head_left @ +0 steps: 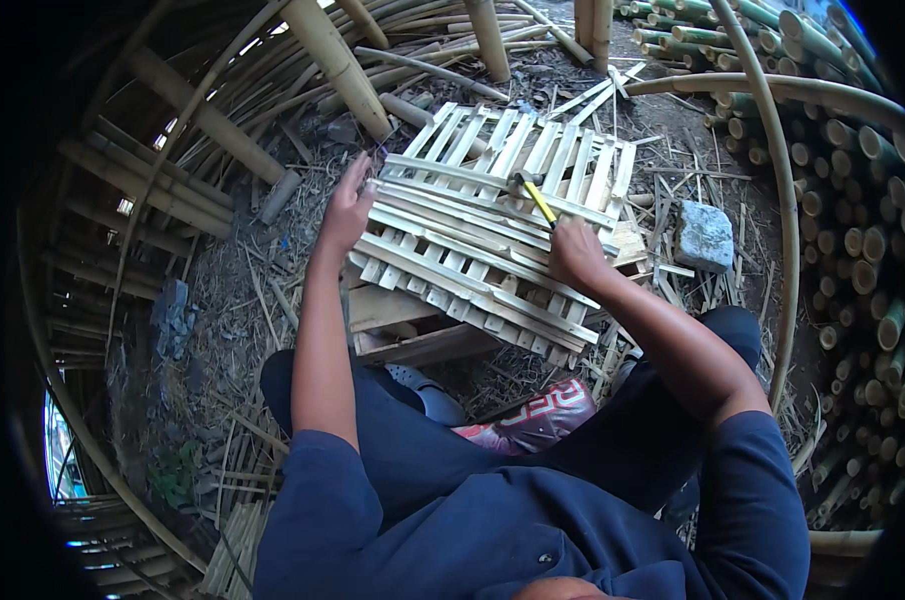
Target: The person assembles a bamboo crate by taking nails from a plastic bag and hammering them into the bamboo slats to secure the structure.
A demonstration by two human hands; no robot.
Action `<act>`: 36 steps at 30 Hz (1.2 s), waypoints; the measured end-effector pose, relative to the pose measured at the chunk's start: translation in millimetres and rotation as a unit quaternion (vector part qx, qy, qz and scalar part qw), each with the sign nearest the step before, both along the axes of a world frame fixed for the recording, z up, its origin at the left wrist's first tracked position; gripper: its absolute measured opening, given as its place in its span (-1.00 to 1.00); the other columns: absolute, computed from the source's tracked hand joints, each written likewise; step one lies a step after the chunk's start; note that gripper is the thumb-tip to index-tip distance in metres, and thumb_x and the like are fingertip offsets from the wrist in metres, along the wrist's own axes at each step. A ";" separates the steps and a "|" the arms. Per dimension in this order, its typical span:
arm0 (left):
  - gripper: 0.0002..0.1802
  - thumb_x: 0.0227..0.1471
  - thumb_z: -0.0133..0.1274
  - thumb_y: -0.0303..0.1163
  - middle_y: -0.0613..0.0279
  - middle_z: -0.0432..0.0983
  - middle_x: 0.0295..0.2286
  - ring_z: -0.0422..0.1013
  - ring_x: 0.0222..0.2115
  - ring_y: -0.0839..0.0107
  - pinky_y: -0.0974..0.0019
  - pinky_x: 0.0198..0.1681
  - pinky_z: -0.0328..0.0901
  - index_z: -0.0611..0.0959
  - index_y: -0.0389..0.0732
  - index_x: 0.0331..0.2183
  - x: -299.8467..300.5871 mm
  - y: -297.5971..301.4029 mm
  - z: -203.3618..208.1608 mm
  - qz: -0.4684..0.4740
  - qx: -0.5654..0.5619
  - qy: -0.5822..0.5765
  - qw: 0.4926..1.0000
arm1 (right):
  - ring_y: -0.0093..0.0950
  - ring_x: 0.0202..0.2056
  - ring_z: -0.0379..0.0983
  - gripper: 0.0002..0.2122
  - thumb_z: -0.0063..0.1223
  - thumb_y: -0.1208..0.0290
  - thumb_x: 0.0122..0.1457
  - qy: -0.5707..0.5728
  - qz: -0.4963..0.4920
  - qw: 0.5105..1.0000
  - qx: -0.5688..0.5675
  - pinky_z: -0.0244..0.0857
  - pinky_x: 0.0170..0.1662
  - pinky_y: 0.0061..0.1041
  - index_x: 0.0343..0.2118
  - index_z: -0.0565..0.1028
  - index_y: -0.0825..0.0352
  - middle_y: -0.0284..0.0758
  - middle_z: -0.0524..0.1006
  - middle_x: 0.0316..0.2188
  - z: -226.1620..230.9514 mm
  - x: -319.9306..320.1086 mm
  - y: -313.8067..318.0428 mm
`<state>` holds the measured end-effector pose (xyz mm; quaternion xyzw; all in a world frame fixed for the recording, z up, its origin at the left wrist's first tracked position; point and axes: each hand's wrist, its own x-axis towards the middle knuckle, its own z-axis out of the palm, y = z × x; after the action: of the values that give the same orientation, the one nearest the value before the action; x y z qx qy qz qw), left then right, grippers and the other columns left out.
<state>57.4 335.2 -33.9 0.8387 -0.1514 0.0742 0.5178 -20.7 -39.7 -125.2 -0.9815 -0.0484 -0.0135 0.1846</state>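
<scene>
My right hand (pixel 579 256) is closed round the yellow handle of a hammer (pixel 539 198). The hammer's dark head lies over the upper part of a panel of pale bamboo slats (pixel 563 165), close to one of its long cross strips. At the panel's left edge is my left hand (pixel 347 208), its fingers stretched out and its thumb side by the ends of several long bamboo strips (pixel 453 222). Those strips lie side by side across the upright slats. Whether the left hand touches the strips, I cannot tell.
Under the panel's near side is a wooden support (pixel 413 340). A pale stone block (pixel 704 237) sits to its right. Stacked bamboo poles (pixel 863 245) fill the right side, and thick bamboo posts (pixel 338 65) rise at the back. A printed red-and-white bag (pixel 548 415) lies between my legs.
</scene>
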 end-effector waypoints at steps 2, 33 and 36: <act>-0.37 0.31 -0.06 -0.45 -0.13 0.19 0.32 0.11 0.37 0.12 0.20 0.39 0.00 0.23 -0.31 0.35 -14.5 56.5 -9.5 0.073 -0.038 0.012 0.997 | 0.01 -0.14 0.50 -0.63 0.17 0.16 0.23 -0.010 0.074 0.991 -0.115 0.42 -0.17 -0.03 -0.26 0.59 0.49 0.03 0.51 -0.19 22.2 -7.4 12.7; -0.52 0.11 -0.03 -0.33 -0.19 0.61 -0.06 0.58 -0.15 0.06 0.08 -0.05 0.42 0.59 -0.52 -0.06 7.4 119.6 -189.0 0.574 -0.267 0.142 0.761 | -0.19 -0.13 0.43 -0.84 0.19 0.38 0.16 -0.169 0.198 0.965 0.030 0.29 -0.05 -0.22 -0.27 0.51 0.33 -0.20 0.47 -0.29 25.5 -31.9 45.1; -0.48 0.14 -0.02 -0.45 -0.08 0.59 0.00 0.52 -0.06 0.24 0.25 0.04 0.32 0.52 -0.55 0.09 -23.3 156.0 -86.1 0.510 -0.256 -0.101 0.815 | -0.18 -0.15 0.43 -0.83 0.22 0.39 0.14 -0.194 0.237 0.948 0.081 0.31 -0.04 -0.21 -0.26 0.52 0.33 -0.20 0.47 -0.30 28.9 -31.7 68.5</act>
<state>34.2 491.2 -120.0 0.6205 0.2716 0.4482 0.5834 -52.4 28.9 -96.3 -0.9019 -0.3131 -0.1637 0.2485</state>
